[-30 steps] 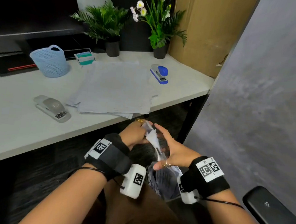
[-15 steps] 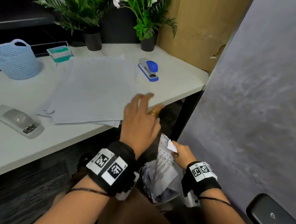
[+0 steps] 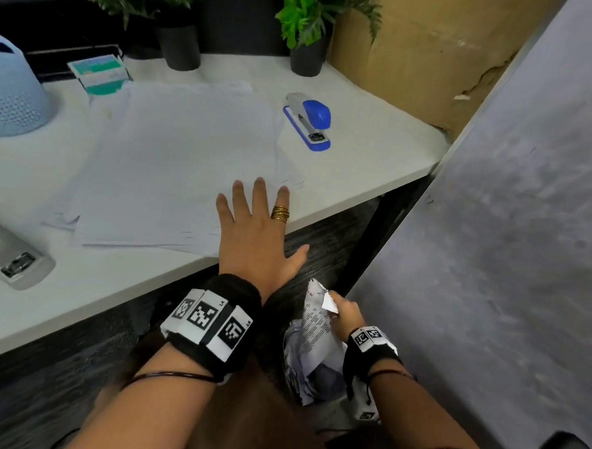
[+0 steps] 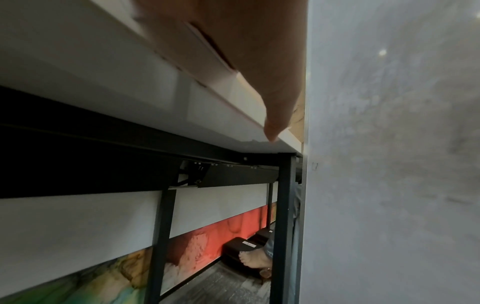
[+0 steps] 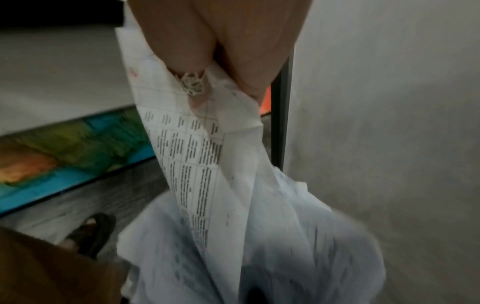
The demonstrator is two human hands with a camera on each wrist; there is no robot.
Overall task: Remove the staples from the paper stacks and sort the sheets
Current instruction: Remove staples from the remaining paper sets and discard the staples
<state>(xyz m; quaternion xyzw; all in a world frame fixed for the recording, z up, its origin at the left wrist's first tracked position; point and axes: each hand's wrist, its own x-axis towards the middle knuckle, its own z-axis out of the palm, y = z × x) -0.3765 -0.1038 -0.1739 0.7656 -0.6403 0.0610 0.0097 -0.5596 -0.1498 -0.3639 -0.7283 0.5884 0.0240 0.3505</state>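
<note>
The grey stapler (image 3: pixel 10 257) and the blue basket (image 3: pixel 11 96) were cut off by the head view's left edge. The plants' (image 3: pixel 319 16) tops ran past the top edge. In the right wrist view, print on the stapled sheets (image 5: pixel 197 164) was blurred beyond reading, and the right hand's fingers (image 5: pixel 182 47) hid their pinched corner.

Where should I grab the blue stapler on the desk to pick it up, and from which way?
Probably best to take the blue stapler around its rounded blue top, thumb on one long side and fingers on the other, coming down from above. It lies flat on the white desk with bare space all round, just right of the paper pile. Avoid the metal nose at its near end, where staples come out.
</note>
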